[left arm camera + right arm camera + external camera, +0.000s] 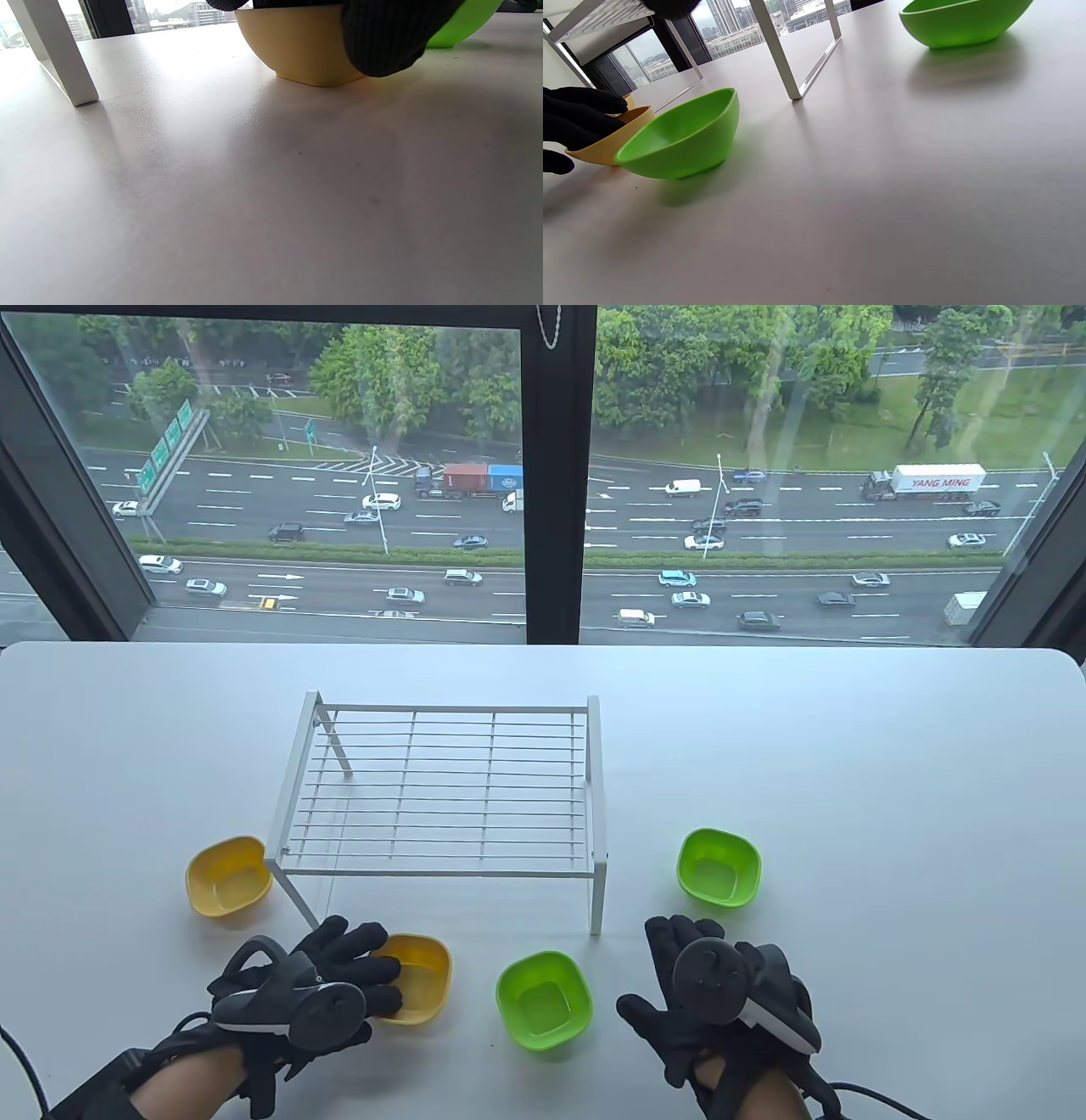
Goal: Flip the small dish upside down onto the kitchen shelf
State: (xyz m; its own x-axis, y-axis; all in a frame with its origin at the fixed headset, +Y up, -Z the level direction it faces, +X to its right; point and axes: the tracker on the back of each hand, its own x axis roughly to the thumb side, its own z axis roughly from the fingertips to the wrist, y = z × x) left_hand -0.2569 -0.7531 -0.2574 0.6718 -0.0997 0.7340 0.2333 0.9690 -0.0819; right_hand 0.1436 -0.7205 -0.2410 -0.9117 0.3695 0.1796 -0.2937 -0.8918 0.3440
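Two yellow and two green small dishes stand upright on the white table around a white wire shelf [441, 797]. My left hand [386, 976] grips the near yellow dish [424, 980]: fingers lie over its left rim and a gloved digit [382, 38] presses its outer wall [297, 46]. The dish still rests on the table. The right wrist view shows it too [606, 144], with my left hand's fingers [577, 114] on the rim. My right hand [662, 976] lies spread and empty on the table, right of the near green dish [543, 999].
The second yellow dish [227, 875] sits by the shelf's front left leg [63, 55]. The second green dish [719, 865] sits right of the shelf. The shelf's front right leg [780, 55] stands between the green dishes. A window runs behind the table's far edge.
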